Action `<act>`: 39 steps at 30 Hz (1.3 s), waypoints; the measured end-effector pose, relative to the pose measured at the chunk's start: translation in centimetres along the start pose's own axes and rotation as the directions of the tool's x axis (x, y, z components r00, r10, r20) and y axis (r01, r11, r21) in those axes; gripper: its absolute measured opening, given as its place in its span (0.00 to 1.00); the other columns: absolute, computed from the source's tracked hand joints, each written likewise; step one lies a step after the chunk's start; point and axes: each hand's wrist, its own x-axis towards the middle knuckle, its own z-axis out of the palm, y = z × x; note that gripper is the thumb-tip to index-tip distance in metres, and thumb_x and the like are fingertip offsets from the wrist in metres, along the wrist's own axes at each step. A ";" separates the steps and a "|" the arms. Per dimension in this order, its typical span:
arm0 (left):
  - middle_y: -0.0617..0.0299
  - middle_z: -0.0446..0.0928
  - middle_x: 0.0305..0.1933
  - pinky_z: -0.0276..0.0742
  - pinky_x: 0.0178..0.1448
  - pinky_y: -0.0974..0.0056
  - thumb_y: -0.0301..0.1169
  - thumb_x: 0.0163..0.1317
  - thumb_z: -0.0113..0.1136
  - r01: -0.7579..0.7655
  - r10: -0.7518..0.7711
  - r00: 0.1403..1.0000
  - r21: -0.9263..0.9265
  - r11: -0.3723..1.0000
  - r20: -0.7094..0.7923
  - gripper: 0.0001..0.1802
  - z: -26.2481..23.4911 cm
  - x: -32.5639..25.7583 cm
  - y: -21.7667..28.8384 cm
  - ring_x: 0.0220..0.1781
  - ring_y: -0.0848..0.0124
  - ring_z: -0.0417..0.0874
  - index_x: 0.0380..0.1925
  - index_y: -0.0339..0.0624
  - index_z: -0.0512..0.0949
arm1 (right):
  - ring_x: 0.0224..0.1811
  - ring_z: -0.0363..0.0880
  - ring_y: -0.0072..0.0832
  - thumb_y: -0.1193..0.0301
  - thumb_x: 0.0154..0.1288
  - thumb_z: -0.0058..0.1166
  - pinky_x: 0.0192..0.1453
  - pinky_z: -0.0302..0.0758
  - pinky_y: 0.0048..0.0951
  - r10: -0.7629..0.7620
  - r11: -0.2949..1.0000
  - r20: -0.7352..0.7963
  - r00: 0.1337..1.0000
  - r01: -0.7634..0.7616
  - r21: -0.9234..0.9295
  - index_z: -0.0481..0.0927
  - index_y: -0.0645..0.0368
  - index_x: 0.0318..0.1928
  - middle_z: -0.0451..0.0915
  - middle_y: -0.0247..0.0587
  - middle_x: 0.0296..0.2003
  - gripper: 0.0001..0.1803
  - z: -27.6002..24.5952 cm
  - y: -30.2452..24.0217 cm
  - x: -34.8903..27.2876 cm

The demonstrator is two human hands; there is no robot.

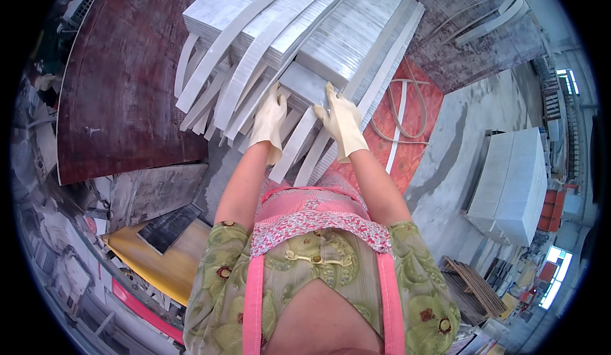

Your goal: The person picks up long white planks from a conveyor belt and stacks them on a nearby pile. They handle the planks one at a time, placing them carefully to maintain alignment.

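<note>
Both my hands wear cream rubber gloves and are at the near end of a big stack of pale grey, marbled flat strips (356, 34). My left hand (269, 118) lies along the left side of a lower bundle of grey strips (304, 83), its fingertips at the edge. At the bundle's right corner is my right hand (342, 121), thumb and forefinger apart around the edge, its other fingers partly hidden. Several loose strips (245, 34) bend down over the stack's left side. More strip ends (296, 148) hang between my wrists.
A dark red-brown board (121, 75) stands at left. To the right are a red sheet (417, 123) with a loose curled strip on it, and a wrapped pale block (509, 183). A mottled board (477, 30) with strips lies far right. Below left is a yellow panel (146, 259).
</note>
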 end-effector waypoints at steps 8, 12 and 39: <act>0.53 0.83 0.37 0.82 0.45 0.64 0.36 0.72 0.47 -0.037 0.026 0.999 -0.256 0.966 -0.043 0.31 2.2 2.2 -2.7 0.36 0.71 0.84 0.75 0.41 0.63 | 0.52 0.85 0.46 0.54 0.73 0.51 0.58 0.80 0.45 0.151 0.753 -0.118 0.982 -0.037 0.657 0.66 0.63 0.71 0.82 0.55 0.55 0.34 2.9 1.4 -2.2; 0.57 0.82 0.37 0.80 0.38 0.70 0.34 0.73 0.46 0.033 -0.030 0.999 -0.320 0.947 0.014 0.31 2.0 2.4 -2.7 0.32 0.74 0.82 0.75 0.38 0.61 | 0.47 0.86 0.44 0.47 0.76 0.49 0.52 0.83 0.41 0.357 -0.006 0.334 0.872 -0.355 0.935 0.73 0.67 0.63 0.83 0.58 0.50 0.34 3.4 2.0 -3.2; 0.61 0.76 0.37 0.81 0.35 0.74 0.26 0.73 0.52 0.115 -0.086 0.993 -0.583 0.804 0.077 0.33 0.8 1.5 -0.4 0.31 0.78 0.79 0.75 0.33 0.56 | 0.20 0.71 0.21 0.49 0.67 0.65 0.28 0.68 0.24 0.260 -0.056 0.413 0.873 -0.413 0.909 0.77 0.61 0.35 0.75 0.33 0.19 0.25 3.8 1.7 0.4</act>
